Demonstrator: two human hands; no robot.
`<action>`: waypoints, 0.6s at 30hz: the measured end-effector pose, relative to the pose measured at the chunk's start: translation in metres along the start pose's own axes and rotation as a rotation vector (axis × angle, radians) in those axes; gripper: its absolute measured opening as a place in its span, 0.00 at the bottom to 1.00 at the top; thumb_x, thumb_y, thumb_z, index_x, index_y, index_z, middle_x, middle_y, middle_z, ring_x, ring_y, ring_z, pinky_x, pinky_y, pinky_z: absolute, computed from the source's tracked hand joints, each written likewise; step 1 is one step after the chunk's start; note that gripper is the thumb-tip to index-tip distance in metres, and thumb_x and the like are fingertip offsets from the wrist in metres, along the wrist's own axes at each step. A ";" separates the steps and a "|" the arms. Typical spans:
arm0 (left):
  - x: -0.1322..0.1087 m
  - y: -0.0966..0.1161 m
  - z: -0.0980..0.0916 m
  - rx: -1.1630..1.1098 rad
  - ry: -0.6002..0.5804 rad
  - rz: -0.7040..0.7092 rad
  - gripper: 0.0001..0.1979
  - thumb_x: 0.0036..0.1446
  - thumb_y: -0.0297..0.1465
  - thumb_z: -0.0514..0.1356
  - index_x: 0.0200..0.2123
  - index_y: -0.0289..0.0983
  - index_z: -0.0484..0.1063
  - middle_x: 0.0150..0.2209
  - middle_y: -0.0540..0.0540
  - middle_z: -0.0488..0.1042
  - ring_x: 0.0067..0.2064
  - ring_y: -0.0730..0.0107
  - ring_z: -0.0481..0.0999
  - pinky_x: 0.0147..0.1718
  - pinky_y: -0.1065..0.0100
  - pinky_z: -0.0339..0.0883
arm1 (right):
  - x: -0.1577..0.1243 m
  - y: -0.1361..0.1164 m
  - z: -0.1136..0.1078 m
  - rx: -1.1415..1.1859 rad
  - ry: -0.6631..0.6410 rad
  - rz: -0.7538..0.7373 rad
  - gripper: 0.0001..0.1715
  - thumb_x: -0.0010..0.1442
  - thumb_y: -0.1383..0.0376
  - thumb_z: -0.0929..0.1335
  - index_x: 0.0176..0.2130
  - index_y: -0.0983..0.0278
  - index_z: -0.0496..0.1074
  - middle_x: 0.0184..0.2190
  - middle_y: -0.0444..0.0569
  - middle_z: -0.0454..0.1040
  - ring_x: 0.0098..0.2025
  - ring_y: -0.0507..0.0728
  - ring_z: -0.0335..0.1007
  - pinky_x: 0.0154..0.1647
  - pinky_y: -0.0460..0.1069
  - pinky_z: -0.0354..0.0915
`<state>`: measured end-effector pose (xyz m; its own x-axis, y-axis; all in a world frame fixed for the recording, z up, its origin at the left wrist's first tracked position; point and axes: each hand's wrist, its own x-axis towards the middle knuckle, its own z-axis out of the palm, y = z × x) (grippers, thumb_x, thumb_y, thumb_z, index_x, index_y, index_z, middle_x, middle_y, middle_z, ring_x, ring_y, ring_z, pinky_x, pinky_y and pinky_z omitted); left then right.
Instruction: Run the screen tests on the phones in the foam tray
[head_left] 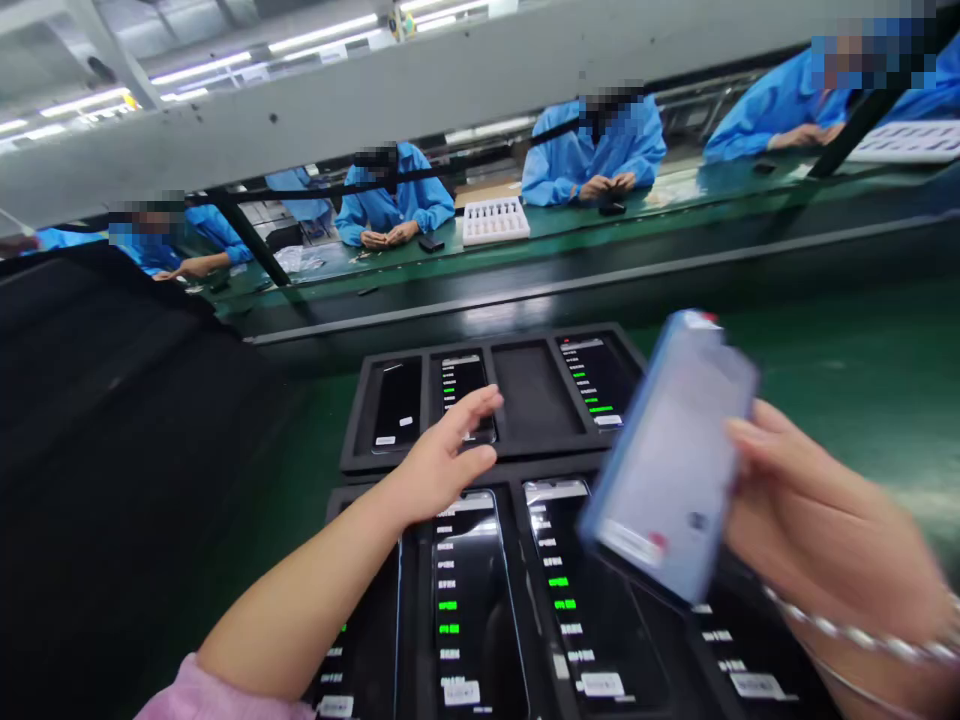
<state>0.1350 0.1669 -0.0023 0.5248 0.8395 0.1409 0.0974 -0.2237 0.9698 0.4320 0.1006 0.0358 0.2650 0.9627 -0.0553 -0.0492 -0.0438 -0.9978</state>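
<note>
My right hand (817,500) grips a phone (667,460) by its right edge, raised over the right side of the trays; the phone is blurred, with a pale face, a blue edge and small red marks. My left hand (450,455) reaches over the black trays with fingers apart and holds nothing. In the back tray (352,440) lie three phones, one with a dark screen (397,400); the third slot (536,390) is bare. The front tray (517,500) holds several phones, their screens (480,590) showing white and green text lines.
Black cloth or a dark cover (112,450) fills the left side. Beyond a green work surface (847,330) and a ledge, several people in blue coats (592,150) sit at another bench with a white tray (495,222). A grey beam (300,110) crosses above.
</note>
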 end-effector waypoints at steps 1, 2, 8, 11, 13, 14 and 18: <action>-0.004 0.004 0.006 -0.182 -0.079 -0.026 0.44 0.62 0.58 0.64 0.74 0.44 0.57 0.71 0.32 0.64 0.71 0.43 0.65 0.69 0.45 0.58 | 0.000 0.001 0.008 0.062 -0.061 0.037 0.20 0.54 0.46 0.77 0.45 0.46 0.79 0.45 0.54 0.79 0.35 0.60 0.75 0.31 0.56 0.74; -0.007 0.007 0.011 -0.334 -0.154 -0.076 0.45 0.61 0.57 0.65 0.74 0.44 0.57 0.68 0.32 0.68 0.66 0.45 0.72 0.63 0.48 0.67 | 0.002 0.003 0.016 0.112 -0.124 0.077 0.21 0.51 0.48 0.79 0.44 0.49 0.78 0.45 0.54 0.79 0.35 0.60 0.75 0.31 0.55 0.74; -0.019 0.023 0.031 -0.643 -0.281 -0.365 0.53 0.52 0.46 0.73 0.75 0.48 0.50 0.61 0.37 0.74 0.54 0.50 0.78 0.42 0.62 0.73 | 0.005 0.021 0.044 0.161 -0.317 0.172 0.25 0.54 0.46 0.80 0.45 0.55 0.77 0.41 0.54 0.79 0.36 0.60 0.76 0.34 0.53 0.75; -0.018 0.028 0.031 -0.689 -0.217 -0.349 0.50 0.51 0.43 0.71 0.73 0.48 0.55 0.64 0.38 0.71 0.57 0.48 0.76 0.44 0.60 0.74 | 0.003 0.028 0.043 0.152 -0.394 0.125 0.37 0.52 0.47 0.80 0.57 0.53 0.74 0.51 0.57 0.78 0.46 0.64 0.79 0.41 0.57 0.78; -0.017 0.030 0.029 -0.696 -0.199 -0.328 0.49 0.50 0.42 0.70 0.73 0.48 0.56 0.66 0.39 0.70 0.57 0.47 0.76 0.44 0.60 0.74 | 0.001 0.030 0.042 0.111 -0.467 0.090 0.50 0.48 0.49 0.82 0.64 0.50 0.67 0.58 0.58 0.75 0.53 0.67 0.78 0.46 0.59 0.79; -0.016 0.030 0.028 -0.697 -0.197 -0.322 0.48 0.50 0.42 0.70 0.73 0.48 0.56 0.66 0.39 0.70 0.57 0.47 0.76 0.44 0.60 0.74 | 0.000 0.030 0.041 0.089 -0.500 0.081 0.54 0.47 0.49 0.83 0.67 0.49 0.64 0.61 0.58 0.73 0.56 0.68 0.76 0.48 0.60 0.79; -0.016 0.029 0.026 -0.697 -0.199 -0.310 0.48 0.50 0.43 0.69 0.72 0.48 0.56 0.66 0.38 0.70 0.55 0.48 0.77 0.43 0.60 0.75 | -0.002 0.031 0.041 0.032 -0.555 0.090 0.61 0.50 0.48 0.82 0.72 0.46 0.55 0.64 0.58 0.70 0.58 0.67 0.76 0.50 0.62 0.79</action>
<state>0.1516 0.1336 0.0182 0.7087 0.6932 -0.1312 -0.2540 0.4241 0.8693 0.3904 0.1084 0.0066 -0.2880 0.9519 -0.1041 -0.0794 -0.1321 -0.9881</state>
